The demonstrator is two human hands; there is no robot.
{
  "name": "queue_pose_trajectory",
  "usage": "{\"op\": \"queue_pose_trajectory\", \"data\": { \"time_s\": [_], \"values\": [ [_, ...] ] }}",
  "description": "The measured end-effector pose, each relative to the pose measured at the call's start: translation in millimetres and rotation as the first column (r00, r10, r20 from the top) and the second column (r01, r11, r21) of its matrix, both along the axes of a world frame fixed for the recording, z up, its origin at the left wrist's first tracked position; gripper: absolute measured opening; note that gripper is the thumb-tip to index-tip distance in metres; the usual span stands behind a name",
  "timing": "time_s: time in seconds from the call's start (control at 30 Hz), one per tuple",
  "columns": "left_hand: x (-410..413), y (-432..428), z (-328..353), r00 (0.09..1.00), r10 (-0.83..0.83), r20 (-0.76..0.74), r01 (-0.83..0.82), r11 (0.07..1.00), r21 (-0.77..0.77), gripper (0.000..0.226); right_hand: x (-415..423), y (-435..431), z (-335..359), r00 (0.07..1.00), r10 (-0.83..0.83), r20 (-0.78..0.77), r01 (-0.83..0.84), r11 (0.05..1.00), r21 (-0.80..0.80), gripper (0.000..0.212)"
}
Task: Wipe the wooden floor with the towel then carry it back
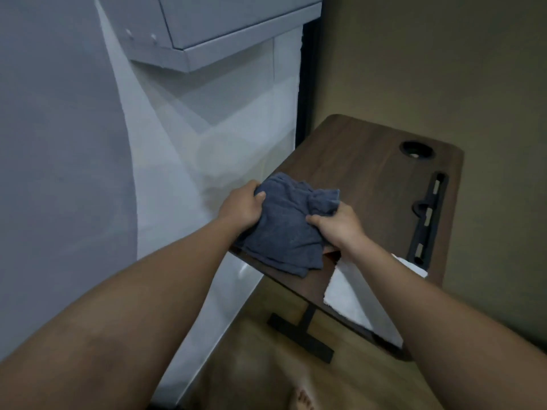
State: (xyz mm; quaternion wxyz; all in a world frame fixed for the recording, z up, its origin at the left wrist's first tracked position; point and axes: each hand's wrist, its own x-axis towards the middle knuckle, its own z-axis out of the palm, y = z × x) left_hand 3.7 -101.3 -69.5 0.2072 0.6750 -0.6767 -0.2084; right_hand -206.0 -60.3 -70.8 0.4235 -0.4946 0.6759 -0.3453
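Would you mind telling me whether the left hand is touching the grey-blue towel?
Touching. The head view shows the left hand gripping the grey-blue towel at its left edge, thumb lying on the cloth.

Left hand (241,207) and right hand (337,224) grip blue towel (284,232) on table (364,167).

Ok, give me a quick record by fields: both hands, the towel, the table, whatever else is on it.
left hand: grips the towel at its left side
right hand: grips the towel's right side
towel: dark blue-grey, bunched, over the table at its left edge
table: dark wood, cup hole and slot along right side
white cloth: on table, partly behind right forearm
floor: wooden, below
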Motion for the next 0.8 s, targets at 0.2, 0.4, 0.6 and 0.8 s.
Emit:
{"op": "queue_pose_trajectory", "data": {
  "time_s": [0.2, 0.4, 0.6, 0.8],
  "values": [
    [-6, 3, -32, 0.939, 0.016, 0.344, 0.046, 0.984, -0.173, 0.04, -2, -20, -13, 0.968, 0.12, -0.218, -0.098, 0.989, 0.111, 0.026],
    [-8, -4, -25, 0.912, -0.051, 0.407, 0.11, 0.986, -0.123, 0.04, 9, -19, -10, 0.953, 0.04, -0.302, -0.002, 0.992, 0.127, 0.031],
    [-4, -9, -3, 0.915, -0.15, 0.374, 0.139, 0.989, 0.056, 0.035, 16, -2, 12, 0.915, -0.095, -0.392, 0.149, 0.983, 0.11, 0.073],
    [-3, -8, 37, 0.932, -0.227, 0.283, 0.269, 0.956, -0.118, 0.052, 16, 27, 50, 0.848, -0.178, -0.499, 0.177, 0.983, -0.048, 0.101]
  ]
}}
